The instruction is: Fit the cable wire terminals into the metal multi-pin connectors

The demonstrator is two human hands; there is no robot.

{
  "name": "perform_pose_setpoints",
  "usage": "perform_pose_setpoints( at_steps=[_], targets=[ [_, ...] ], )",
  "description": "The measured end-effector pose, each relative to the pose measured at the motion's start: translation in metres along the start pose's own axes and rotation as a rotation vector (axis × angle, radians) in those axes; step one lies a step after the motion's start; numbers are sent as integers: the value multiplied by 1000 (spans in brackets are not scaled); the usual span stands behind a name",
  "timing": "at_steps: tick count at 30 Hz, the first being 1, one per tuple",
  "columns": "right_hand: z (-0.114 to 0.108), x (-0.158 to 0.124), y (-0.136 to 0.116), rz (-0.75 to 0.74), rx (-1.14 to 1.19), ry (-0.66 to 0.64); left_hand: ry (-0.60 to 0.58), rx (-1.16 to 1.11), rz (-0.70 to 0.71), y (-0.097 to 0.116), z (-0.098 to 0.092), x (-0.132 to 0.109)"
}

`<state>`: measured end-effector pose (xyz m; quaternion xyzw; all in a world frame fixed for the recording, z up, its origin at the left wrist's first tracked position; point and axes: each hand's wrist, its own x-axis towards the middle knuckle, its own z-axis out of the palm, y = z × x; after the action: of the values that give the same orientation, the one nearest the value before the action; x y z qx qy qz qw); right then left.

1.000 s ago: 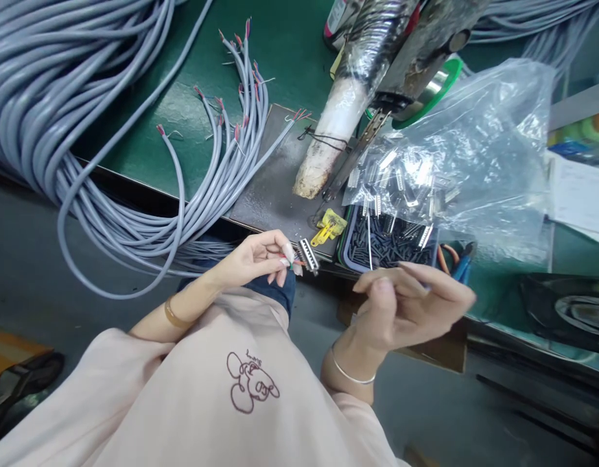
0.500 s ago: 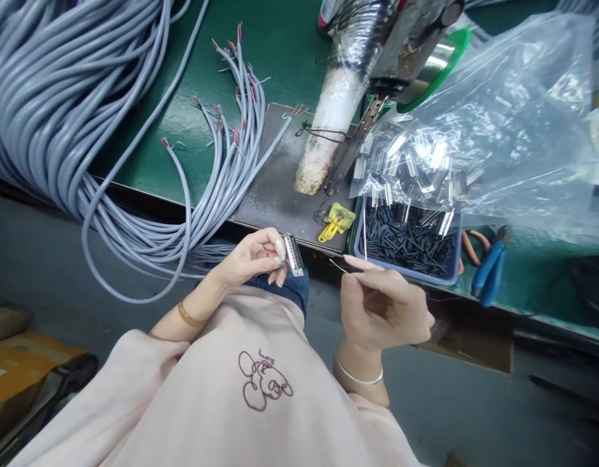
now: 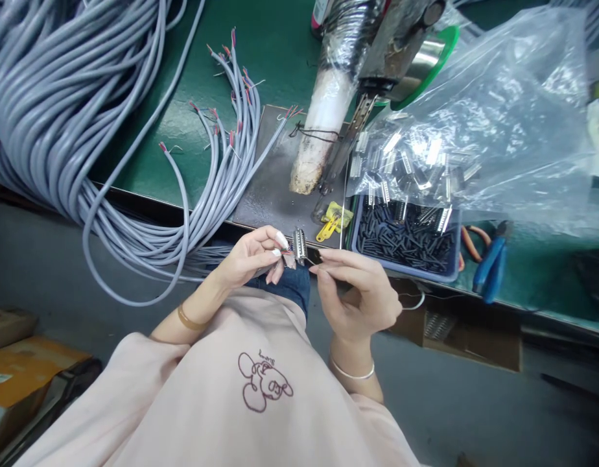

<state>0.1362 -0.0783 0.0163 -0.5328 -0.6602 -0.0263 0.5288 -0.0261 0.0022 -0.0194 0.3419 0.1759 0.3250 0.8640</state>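
Note:
My left hand is closed on the stripped end of a grey cable and a small metal connector, held just below the bench edge. My right hand is pinched on a thin solder wire that rises from its fingertips, which sit right beside the connector. Both hands meet over my lap, in front of a dark metal plate on the green bench.
A big coil of grey cable fills the left, with several stripped cable ends fanned on the bench. A wrapped tool stand, yellow clip, blue tray of black sleeves, clear bag of connectors and blue pliers lie right.
My right hand moved left until its fingertips reached the connector, bringing the thin wire with it. My left hand turned the connector slightly and stayed in place.

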Motion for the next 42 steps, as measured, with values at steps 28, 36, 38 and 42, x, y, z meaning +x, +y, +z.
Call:
perform_pose_setpoints(
  at_steps=[28,36,38,42],
  targets=[
    [8,1,28,-1,-199,7,388,310,114,3,37,24],
    [18,6,26,46,-178,-11,465,347,204,6,40,39],
    [19,9,28,54,-159,-10,471,358,220,7,39,42],
    [20,13,33,63,-138,-19,471,373,230,7,36,45]
  ],
)
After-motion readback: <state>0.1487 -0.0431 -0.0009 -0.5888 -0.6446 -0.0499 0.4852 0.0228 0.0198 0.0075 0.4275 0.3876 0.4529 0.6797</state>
